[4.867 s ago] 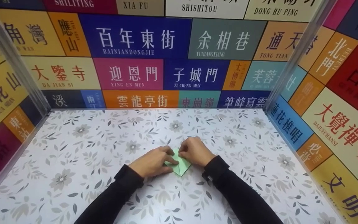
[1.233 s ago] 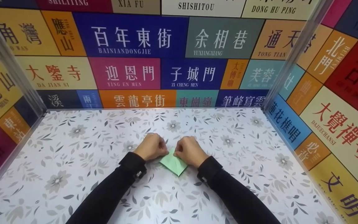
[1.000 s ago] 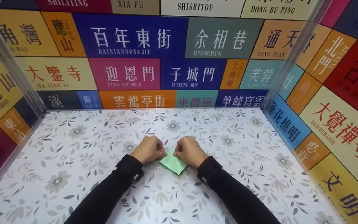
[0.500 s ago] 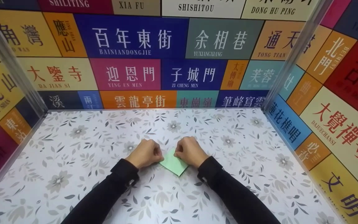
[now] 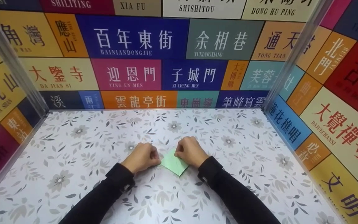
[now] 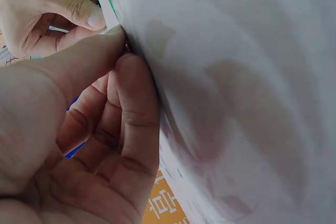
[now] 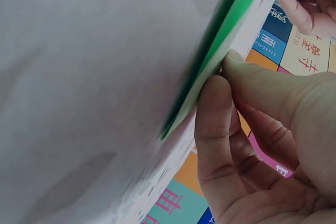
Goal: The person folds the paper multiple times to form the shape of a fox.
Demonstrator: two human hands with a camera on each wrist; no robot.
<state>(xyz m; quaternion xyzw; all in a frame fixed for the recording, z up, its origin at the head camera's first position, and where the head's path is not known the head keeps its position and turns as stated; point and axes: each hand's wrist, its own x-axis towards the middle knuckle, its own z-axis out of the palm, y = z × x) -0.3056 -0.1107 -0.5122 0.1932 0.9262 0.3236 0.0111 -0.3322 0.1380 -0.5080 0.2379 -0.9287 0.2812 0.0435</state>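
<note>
A small light green folded sheet of paper (image 5: 173,164) lies on the table with one corner toward me. At its left corner, my left hand (image 5: 140,157) holds the edge between thumb and curled index finger. My right hand (image 5: 191,151) pinches the paper's upper right side, hiding part of it. The right wrist view shows the folded paper (image 7: 223,40) edge-on, its layers slightly apart, with thumb and index finger at the edge. In the left wrist view, the left thumb and index fingertips meet where the paper's edge (image 6: 107,4) ends.
The white table (image 5: 104,130) has a grey leaf and flower print. Behind it stands a wall of coloured signs (image 5: 132,37). A similar side panel (image 5: 346,118) rises at the right, and another stands at the left.
My left hand has slid from the paper's top down its upper left edge to the left corner. The right hand stays nearly still. Earlier, the left fingers lay across the paper.
</note>
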